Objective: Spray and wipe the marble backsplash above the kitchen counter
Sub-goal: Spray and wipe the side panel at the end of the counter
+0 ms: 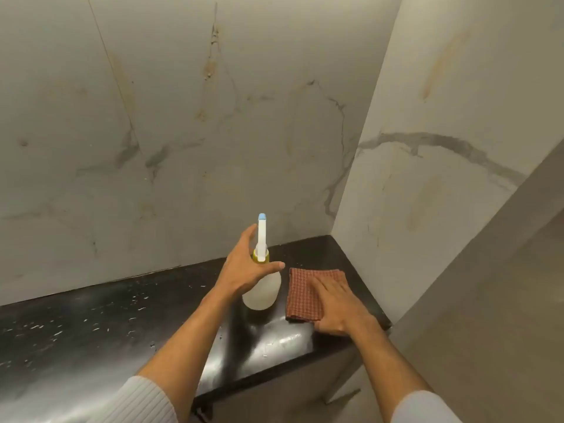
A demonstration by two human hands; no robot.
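Where the spray bottle (263,293) stands: upright on the black counter (106,325), toward its right end, just left of the cloth (300,296) and near the far wall
Bottle parts: milky translucent body, yellow collar (267,257), white trigger head with a pale blue tip (262,216) pointing at the far wall
Writing: no brand or label can be made out on the bottle from this angle
Left hand (244,271): spread, fingers straight along the bottle's left, thumb stretched out to the right, the neck in the fork between them; not closed round it
Right hand (338,306): flat on the cloth, fingers straight and together, pressing its near right part
Cloth: reddish-brown waffle weave, folded square, lying flat on the counter
Marble backsplash (183,148): pale, grey-veined, with yellowish streaks, rising behind the counter and meeting a side wall (442,148) at the right corner
Counter surface: glossy, with white flecks at left and a bright smear near the front edge
Around: white ribbed sleeves (143,401) at the near edge; a grey panel (488,300) at near right
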